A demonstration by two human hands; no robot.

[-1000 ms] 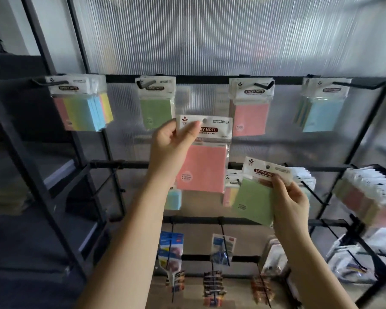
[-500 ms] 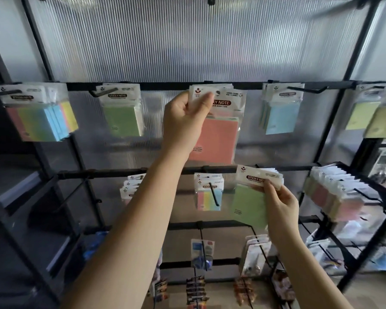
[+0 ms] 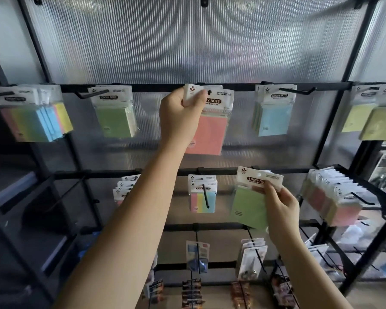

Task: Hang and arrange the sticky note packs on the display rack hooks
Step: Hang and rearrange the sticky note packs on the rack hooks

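A pink sticky note pack (image 3: 211,134) is pinched by its header in the left hand (image 3: 179,114), up at the top rail (image 3: 156,87). A green pack (image 3: 250,207) is gripped lower right by the right hand (image 3: 281,206), fingers clamped on it.

Both my forearms are bare from the bottom edge of the view up to the wrists, with no sleeve showing on either. My left hand (image 3: 180,114), up by the black top rail of the display rack (image 3: 156,87), has no ring, watch or glove. My right hand (image 3: 280,206), below that rail, is equally bare, with short, unpainted nails.
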